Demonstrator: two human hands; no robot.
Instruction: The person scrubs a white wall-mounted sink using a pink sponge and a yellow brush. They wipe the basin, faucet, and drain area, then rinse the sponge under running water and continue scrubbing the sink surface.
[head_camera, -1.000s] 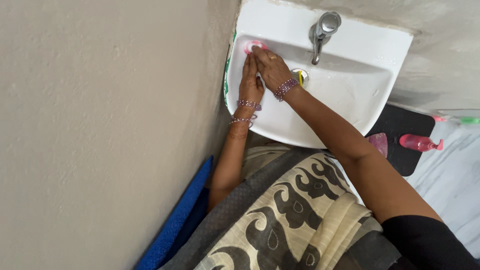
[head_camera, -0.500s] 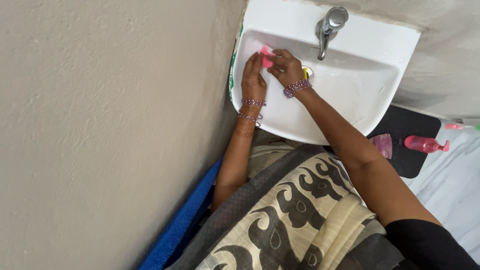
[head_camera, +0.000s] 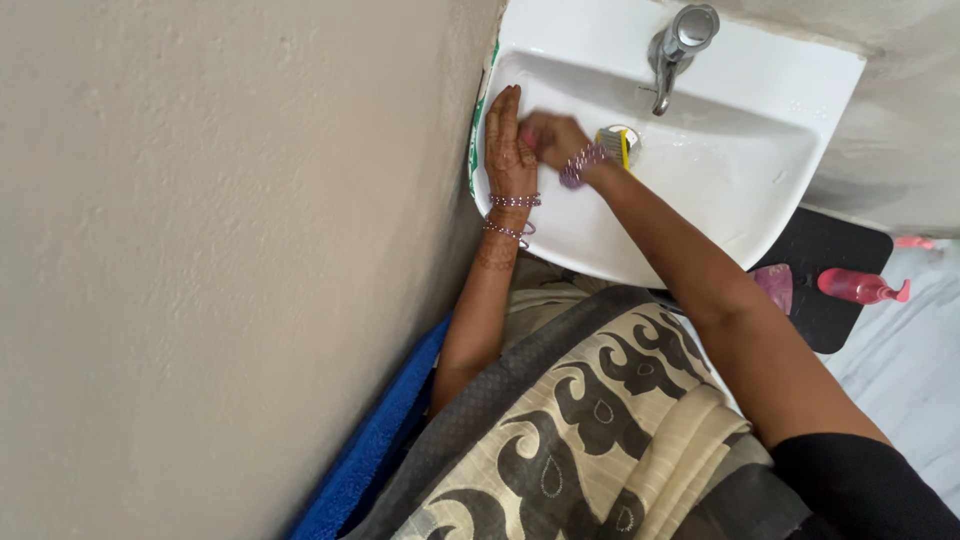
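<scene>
My left hand (head_camera: 508, 140) lies flat with fingers straight on the left inner wall of a white wash basin (head_camera: 760, 110). My right hand (head_camera: 552, 138) is blurred beside it, closed on a small pink thing (head_camera: 528, 140) that is mostly hidden in the fingers. Both wrists carry beaded bangles. A yellow and grey object (head_camera: 620, 145) lies at the basin's drain, just right of my right wrist. The metal tap (head_camera: 678, 40) stands at the back of the basin, with no water seen running.
A plain beige wall (head_camera: 220, 250) fills the left side. A dark mat (head_camera: 835, 270) lies below the basin on a pale marble floor, with a pink bottle (head_camera: 858, 286) and a pink scrap (head_camera: 775, 285) by it. Blue cloth (head_camera: 375, 440) hangs by my patterned garment.
My right hand has slid with the pink thing from the basin's back left corner down along the left wall. The left hand stayed flat on the basin wall.
</scene>
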